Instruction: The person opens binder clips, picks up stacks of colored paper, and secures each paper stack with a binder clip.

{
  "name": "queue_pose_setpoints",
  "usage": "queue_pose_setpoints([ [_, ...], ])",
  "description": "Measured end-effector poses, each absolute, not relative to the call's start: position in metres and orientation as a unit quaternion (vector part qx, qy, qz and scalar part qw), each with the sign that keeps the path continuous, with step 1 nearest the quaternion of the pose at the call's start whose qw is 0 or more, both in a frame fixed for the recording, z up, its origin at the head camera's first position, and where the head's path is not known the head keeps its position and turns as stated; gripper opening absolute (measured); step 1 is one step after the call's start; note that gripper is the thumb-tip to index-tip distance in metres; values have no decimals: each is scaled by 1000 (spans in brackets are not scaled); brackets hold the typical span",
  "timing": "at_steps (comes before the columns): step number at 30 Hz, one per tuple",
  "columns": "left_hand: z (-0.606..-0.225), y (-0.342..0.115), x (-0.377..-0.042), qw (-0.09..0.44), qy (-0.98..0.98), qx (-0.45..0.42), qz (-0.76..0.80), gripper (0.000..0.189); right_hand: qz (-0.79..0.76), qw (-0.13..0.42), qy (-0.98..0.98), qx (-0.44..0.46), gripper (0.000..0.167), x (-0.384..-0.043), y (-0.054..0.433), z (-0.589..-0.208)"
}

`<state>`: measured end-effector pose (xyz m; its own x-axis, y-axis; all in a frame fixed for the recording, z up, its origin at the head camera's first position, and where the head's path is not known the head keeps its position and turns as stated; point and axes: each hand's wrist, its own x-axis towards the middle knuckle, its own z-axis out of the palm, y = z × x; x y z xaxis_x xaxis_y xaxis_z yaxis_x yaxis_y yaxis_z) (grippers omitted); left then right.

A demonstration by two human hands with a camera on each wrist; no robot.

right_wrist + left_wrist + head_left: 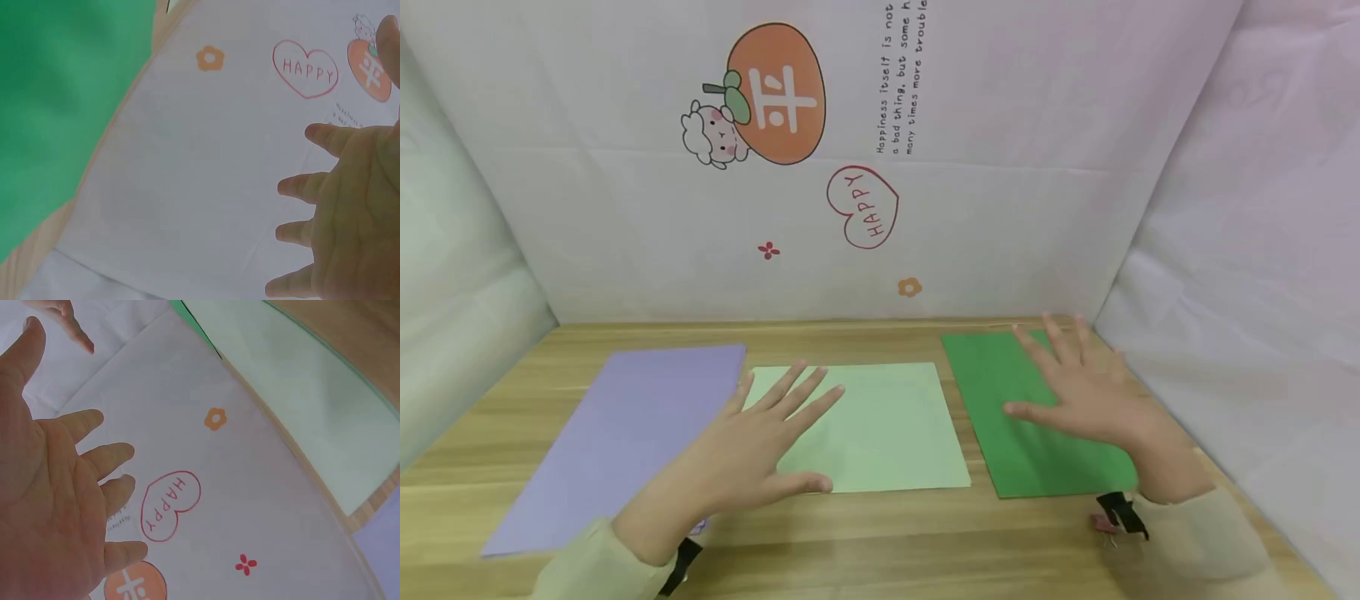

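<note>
Three sheets lie on the wooden table: a purple sheet (pixel 640 425) on the left, a pale green sheet (pixel 880 429) in the middle and a dark green sheet (pixel 1000 417) on the right. My left hand (pixel 752 450) is spread, palm down, between the purple and pale green sheets in the head view. Over the dark green sheet my right hand (pixel 1090 396) is spread too. Both wrist views show empty palms, with the left hand (pixel 62 487) and right hand (pixel 353 206) holding nothing.
A white printed cloth (pixel 1000 167) stands behind the table (pixel 880 542), with white cloth (pixel 1262 275) at the sides too. Both wrists wear a black strap (pixel 1123 512). A pink clip (pixel 1103 523) shows by the right one.
</note>
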<state>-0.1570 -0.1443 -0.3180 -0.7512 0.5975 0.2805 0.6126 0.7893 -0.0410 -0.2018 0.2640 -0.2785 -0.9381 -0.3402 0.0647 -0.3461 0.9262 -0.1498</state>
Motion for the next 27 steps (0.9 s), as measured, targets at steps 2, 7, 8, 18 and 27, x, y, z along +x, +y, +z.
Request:
queue_pose_setpoints([
  [2,-316,-140,-158,132,-935,-327,-27,94,79,25,-982,170,102,-201,269,-275],
  [7,-308,-125,-165,95,-932,-349,-36,93,118,15,-981,155,102,-202,282,-270],
  [8,-308,-122,-166,89,-930,-355,-35,93,127,11,-980,154,101,-203,284,-269],
  [18,-309,-73,-182,44,-909,-413,1,86,145,13,-980,136,96,-207,317,-260],
  [27,-310,-19,-196,38,-894,-443,64,77,160,-3,-977,139,74,-207,351,-259],
])
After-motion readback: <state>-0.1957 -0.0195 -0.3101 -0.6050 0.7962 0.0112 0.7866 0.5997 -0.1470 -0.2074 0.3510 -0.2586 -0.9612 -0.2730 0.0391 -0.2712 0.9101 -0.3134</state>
